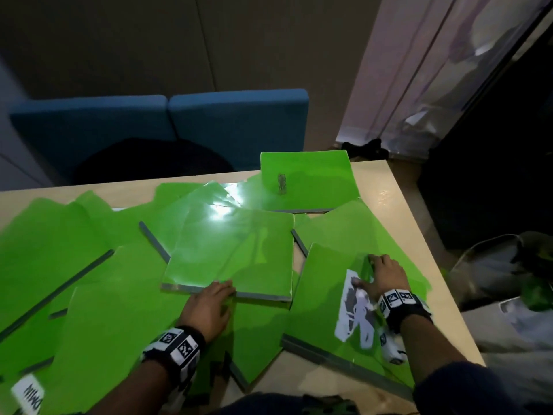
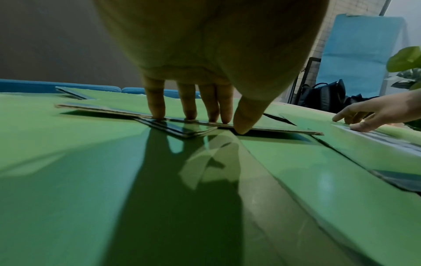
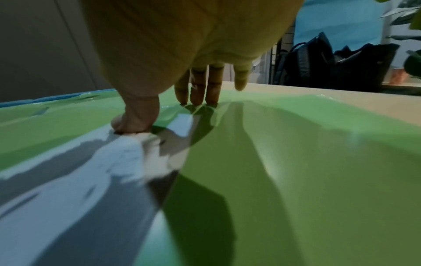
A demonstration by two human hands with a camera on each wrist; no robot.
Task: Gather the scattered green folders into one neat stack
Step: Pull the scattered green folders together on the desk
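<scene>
Green folders [image 1: 98,265] scattered, overlapping across table [image 1: 386,187]; left hand [image 1: 206,307] flat, fingertips [image 2: 157,109] straight against near edge of middle folder [image 1: 236,256]; right hand [image 1: 383,277] spread, relaxed, pressing down on right-side folder [image 1: 326,301] beside torn white label [image 1: 356,310]

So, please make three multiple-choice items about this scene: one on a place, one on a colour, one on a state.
1. Where does the left hand touch?
A. the near edge of a glossy green plastic folder
B. the blue upholstered seat
C. the bare table

2. What colour is the torn paper label by the right hand?
A. red
B. white
C. yellow

3. How are the right hand's fingers?
A. in a fist
B. straight, pressing on a folder
C. lifted, holding a folder in the air

Key: 1 A, fingertips meet that edge; 2 B, the label is white; 3 B, straight fingers and thumb rest on the green surface.
</scene>
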